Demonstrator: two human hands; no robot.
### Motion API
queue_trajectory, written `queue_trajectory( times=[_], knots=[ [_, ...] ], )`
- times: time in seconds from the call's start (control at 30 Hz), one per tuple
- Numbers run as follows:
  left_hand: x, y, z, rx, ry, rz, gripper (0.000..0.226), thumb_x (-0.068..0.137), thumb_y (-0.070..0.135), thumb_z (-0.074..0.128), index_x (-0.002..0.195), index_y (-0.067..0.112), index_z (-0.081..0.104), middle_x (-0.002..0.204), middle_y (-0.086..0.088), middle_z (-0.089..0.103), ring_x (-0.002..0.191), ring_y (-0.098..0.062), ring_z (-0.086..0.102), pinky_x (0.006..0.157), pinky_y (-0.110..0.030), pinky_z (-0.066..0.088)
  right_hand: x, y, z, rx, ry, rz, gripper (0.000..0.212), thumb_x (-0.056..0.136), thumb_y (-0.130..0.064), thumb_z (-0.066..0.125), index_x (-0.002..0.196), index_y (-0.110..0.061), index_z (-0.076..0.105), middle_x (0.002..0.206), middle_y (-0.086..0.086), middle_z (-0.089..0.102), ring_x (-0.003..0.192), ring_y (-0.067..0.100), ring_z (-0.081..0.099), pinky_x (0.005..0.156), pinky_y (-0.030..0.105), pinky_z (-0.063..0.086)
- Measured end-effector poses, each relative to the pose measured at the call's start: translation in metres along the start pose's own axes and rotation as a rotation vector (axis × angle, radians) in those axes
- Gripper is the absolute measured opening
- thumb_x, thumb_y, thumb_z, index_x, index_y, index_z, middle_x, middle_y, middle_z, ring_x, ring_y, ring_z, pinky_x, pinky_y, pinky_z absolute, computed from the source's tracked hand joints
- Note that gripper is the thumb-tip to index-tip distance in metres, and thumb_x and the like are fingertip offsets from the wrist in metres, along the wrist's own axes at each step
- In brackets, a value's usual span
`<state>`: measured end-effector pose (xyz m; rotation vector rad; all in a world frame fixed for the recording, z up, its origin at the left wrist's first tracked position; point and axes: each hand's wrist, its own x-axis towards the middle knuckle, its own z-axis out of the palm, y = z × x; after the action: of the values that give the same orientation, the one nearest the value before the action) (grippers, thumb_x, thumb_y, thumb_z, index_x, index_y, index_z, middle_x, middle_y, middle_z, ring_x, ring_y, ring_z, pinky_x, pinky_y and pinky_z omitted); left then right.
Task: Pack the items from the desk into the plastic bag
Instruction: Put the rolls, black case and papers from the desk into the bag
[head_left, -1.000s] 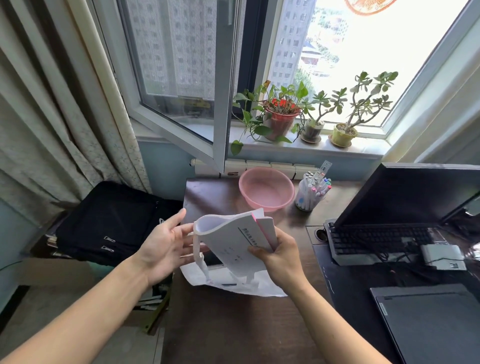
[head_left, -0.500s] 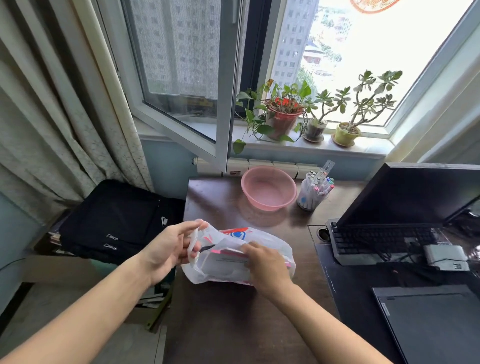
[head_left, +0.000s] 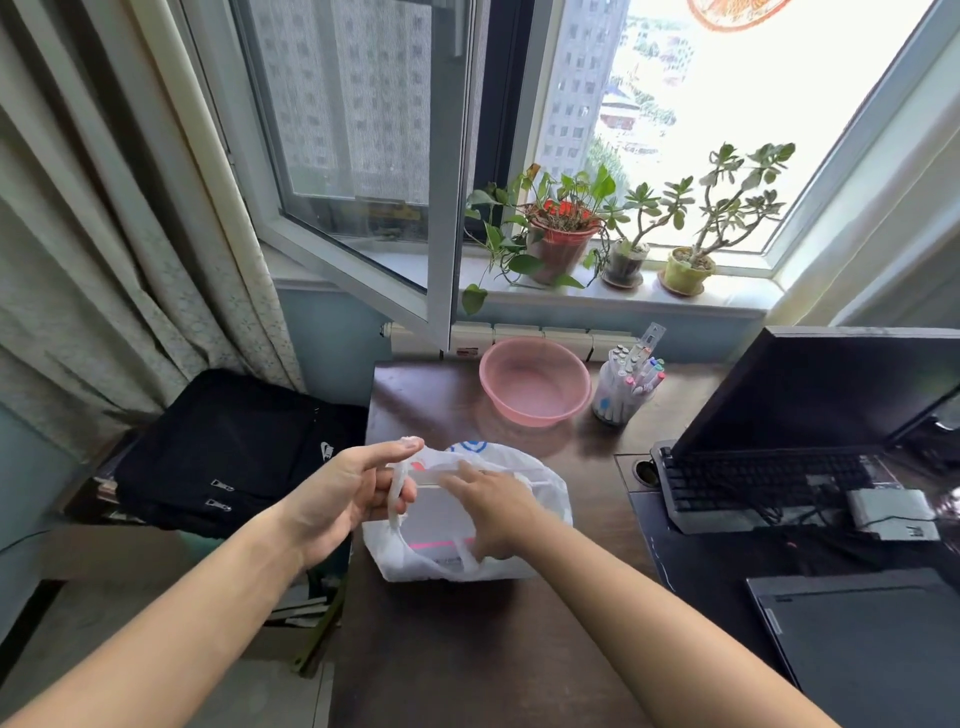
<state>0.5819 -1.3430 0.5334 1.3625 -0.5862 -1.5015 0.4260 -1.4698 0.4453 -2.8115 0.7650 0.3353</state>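
A white translucent plastic bag (head_left: 545, 499) lies on the dark wooden desk (head_left: 467, 649), near its left edge. A white booklet with a pink stripe (head_left: 441, 525) sits inside it, seen through the mouth. My left hand (head_left: 343, 493) pinches one bag handle and holds the mouth up. My right hand (head_left: 493, 509) reaches into the mouth and rests on the booklet; its fingertips are partly hidden by the plastic.
A pink basin (head_left: 535, 382) and a cup of markers (head_left: 626, 387) stand at the back of the desk. To the right are a monitor (head_left: 810, 395), keyboard (head_left: 763, 478) and laptop (head_left: 872, 639). A black bag (head_left: 223, 452) sits left of the desk.
The booklet went from held above the desk into the bag, which now lies flat. My right hand pushed further inside; my left hand took hold of the handle.
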Motion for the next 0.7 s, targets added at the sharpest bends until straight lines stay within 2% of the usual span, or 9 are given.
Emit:
queue_trajectory(
  times=[0.1,0.2,0.33,0.47,0.5,0.57,0.63,0.7],
  knots=[
    [0.001,0.0,-0.002,-0.014,0.025,-0.007,0.082,0.053,0.051,0.077,0.122,0.009,0.063,0.068,-0.005,0.06,0.058,-0.014,0.052,0.07,-0.031,0.042,-0.017,0.013,0.005,-0.091,0.056,0.027,0.104,0.061,-0.043,0.084,0.148,-0.02,0.031,0.144,0.01,0.043,0.124,0.034,0.049,0.1,0.045,0.042],
    [0.003,-0.001,-0.002,-0.035,0.039,-0.01,0.078,0.059,0.048,0.074,0.124,0.008,0.064,0.069,-0.006,0.059,0.06,-0.015,0.052,0.068,-0.03,0.043,-0.04,0.025,0.01,-0.217,0.153,0.068,0.105,0.062,-0.059,0.079,0.146,-0.016,0.034,0.145,0.015,0.042,0.128,0.037,0.044,0.104,0.045,0.04],
    [0.004,0.0,-0.001,-0.026,0.055,-0.005,0.094,0.045,0.053,0.083,0.125,0.008,0.062,0.069,-0.006,0.06,0.06,-0.015,0.054,0.071,-0.031,0.044,-0.067,0.041,0.013,-0.105,0.148,0.27,0.095,0.067,-0.063,0.074,0.143,-0.021,0.036,0.147,0.011,0.037,0.122,0.033,0.046,0.098,0.042,0.044],
    [0.004,0.002,0.001,-0.005,0.064,-0.009,0.087,0.053,0.051,0.08,0.126,0.006,0.062,0.069,-0.006,0.062,0.061,-0.016,0.055,0.072,-0.032,0.043,-0.081,0.045,0.01,0.189,0.09,0.438,0.079,0.066,-0.068,0.073,0.133,-0.029,0.054,0.128,-0.001,0.058,0.117,0.024,0.054,0.093,0.034,0.044],
    [0.004,0.002,0.002,-0.004,0.071,-0.008,0.086,0.051,0.051,0.081,0.124,0.008,0.063,0.069,-0.005,0.062,0.06,-0.015,0.055,0.072,-0.032,0.043,-0.082,0.044,0.008,0.266,0.117,0.462,0.074,0.065,-0.063,0.076,0.127,-0.028,0.059,0.12,-0.003,0.065,0.114,0.022,0.057,0.089,0.033,0.045],
    [0.003,0.002,0.004,-0.006,0.084,-0.008,0.079,0.054,0.049,0.08,0.121,0.011,0.066,0.069,-0.005,0.062,0.061,-0.016,0.055,0.073,-0.032,0.043,-0.084,0.043,0.002,0.416,0.21,0.508,0.051,0.064,-0.04,0.082,0.111,-0.025,0.07,0.094,-0.009,0.071,0.094,0.015,0.064,0.078,0.025,0.046],
    [0.001,0.002,0.004,-0.009,0.103,-0.006,0.067,0.065,0.044,0.073,0.122,0.01,0.065,0.068,-0.005,0.061,0.062,-0.016,0.054,0.075,-0.032,0.043,-0.085,0.042,-0.004,0.648,0.329,0.59,0.024,0.065,-0.024,0.081,0.088,-0.025,0.075,0.068,-0.012,0.064,0.069,0.005,0.059,0.066,0.017,0.044],
    [-0.001,0.003,0.004,-0.004,0.124,0.001,0.066,0.064,0.044,0.073,0.12,0.01,0.065,0.068,-0.006,0.061,0.063,-0.017,0.054,0.078,-0.034,0.042,-0.086,0.044,-0.009,0.903,0.44,0.669,0.014,0.067,-0.018,0.083,0.074,-0.025,0.073,0.061,-0.01,0.058,0.06,0.006,0.055,0.065,0.021,0.045]
  ],
)
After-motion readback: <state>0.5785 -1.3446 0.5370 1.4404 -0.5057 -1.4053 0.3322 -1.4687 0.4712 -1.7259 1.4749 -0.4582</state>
